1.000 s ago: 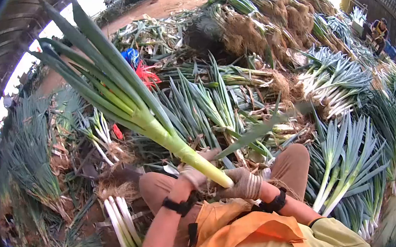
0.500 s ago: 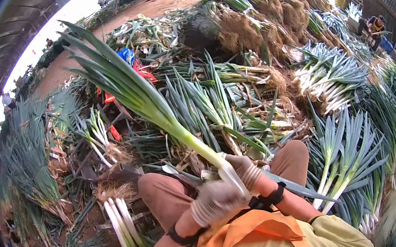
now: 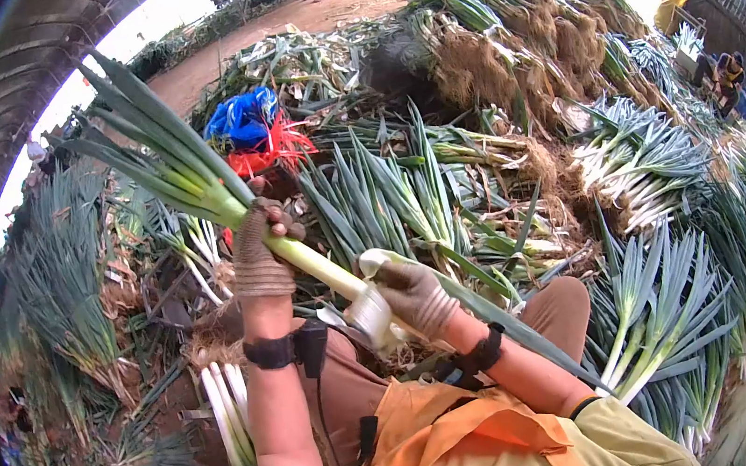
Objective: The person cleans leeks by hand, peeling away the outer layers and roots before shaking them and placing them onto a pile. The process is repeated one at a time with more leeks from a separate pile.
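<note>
My left hand (image 3: 263, 255), in a worn glove with bare fingertips, is closed round the upper stem of a large leek (image 3: 319, 268). The leek slants across in front of me, its green leaves fanned to the upper left and its pale base toward my lap. My gloved right hand (image 3: 414, 295) is closed beside that base, gripping a long outer leaf (image 3: 528, 337). This strip is peeled away from the stem and trails along my right forearm. Loose pale skin hangs at the base, partly blurred.
Several whitish leeks (image 3: 231, 407) lie by my left knee. Trimmed leeks (image 3: 652, 314) are spread at my right, with a cleaned pile (image 3: 641, 160) behind. Rooty, soil-covered leeks (image 3: 500, 56) are heaped farther back. Blue plastic (image 3: 243, 120) and red strips (image 3: 273, 152) lie ahead. People are in the background.
My left hand has moved from the base up to the leek's upper stem. My right hand has drawn the outer leaf aside. The leek has shifted left.
</note>
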Available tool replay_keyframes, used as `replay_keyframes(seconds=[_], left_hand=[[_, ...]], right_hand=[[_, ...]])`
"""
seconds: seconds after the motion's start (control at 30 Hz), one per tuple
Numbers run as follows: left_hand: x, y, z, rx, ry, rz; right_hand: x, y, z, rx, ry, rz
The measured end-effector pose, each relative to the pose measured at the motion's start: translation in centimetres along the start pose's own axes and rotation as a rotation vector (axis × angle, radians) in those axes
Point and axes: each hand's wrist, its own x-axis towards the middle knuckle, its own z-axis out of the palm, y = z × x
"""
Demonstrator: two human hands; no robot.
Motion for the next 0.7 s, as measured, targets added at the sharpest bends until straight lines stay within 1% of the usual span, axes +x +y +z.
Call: replay_keyframes(seconds=[0.03, 0.1, 0.17, 0.2, 0.23, 0.3, 0.33, 0.37, 0.4, 0.43, 0.47, 0.5, 0.53, 0.57, 0.6, 0.63, 0.67, 0.7], left_hand=[[0.3, 0.8, -0.1, 0.042, 0.016, 0.037], [1.2, 2.6, -0.9, 0.076, 0.02, 0.081], [1.9, 5.1, -0.9, 0.102, 0.023, 0.083], [1.6, 6.3, -0.7, 0.122, 0.058, 0.15], [2.0, 7.8, -0.9, 0.09, 0.058, 0.166], [1.8, 10.8, -0.9, 0.176, 0.0, 0.209], [1.5, 11.9, -0.8, 0.173, 0.048, 0.254], [1.4, 13.3, -1.1, 0.174, 0.053, 0.276], [1.2, 14.7, -1.8, 0.234, 0.125, 0.31], [1.0, 15.6, -2.2, 0.292, 0.199, 0.336], [0.6, 16.0, -1.6, 0.282, 0.289, 0.333], [0.5, 15.8, -1.6, 0.276, 0.285, 0.336], [0.2, 15.5, -1.5, 0.367, 0.376, 0.383], [0.2, 15.3, -1.1, 0.455, 0.459, 0.435], [0.3, 14.6, -1.0, 0.438, 0.491, 0.452], [0.4, 13.8, -0.1, 0.474, 0.588, 0.429], [0.7, 12.8, -0.2, 0.483, 0.582, 0.44], [1.1, 11.9, -0.5, 0.491, 0.586, 0.447]], right_hand=[[1.0, -1.0, -0.2, 0.022, 0.0, 0.094], [2.4, -1.8, 0.9, 0.226, -0.064, -0.027], [2.8, -5.3, 2.3, 0.49, 0.003, 0.115], [2.9, -6.3, 1.9, 0.478, -0.058, 0.101], [3.0, -7.2, 2.1, 0.779, -0.077, 0.236], [3.9, -3.5, -0.8, 0.38, -0.243, 0.158], [3.6, -2.9, -1.4, 0.288, -0.261, 0.153], [3.0, -2.1, -2.2, 0.195, -0.276, 0.145], [3.3, 1.6, -4.2, -0.183, -0.386, -0.082], [3.5, 6.8, -6.7, -0.559, -0.479, -0.312], [1.7, 12.0, -9.4, -0.793, -0.514, -0.042], [-0.3, 15.6, -11.2, -1.021, -0.53, 0.234], [-1.0, 16.5, -11.3, -1.144, -0.625, 0.059], [-0.2, 15.1, -10.8, -1.268, -0.709, -0.128], [2.3, 13.8, -10.0, -1.275, -0.781, 0.198], [4.5, 2.7, -3.6, -1.236, -0.667, 0.315], [6.5, 2.7, -2.7, -1.09, -0.597, 0.042], [7.0, -0.5, 0.0, -0.868, -0.319, -0.038]])
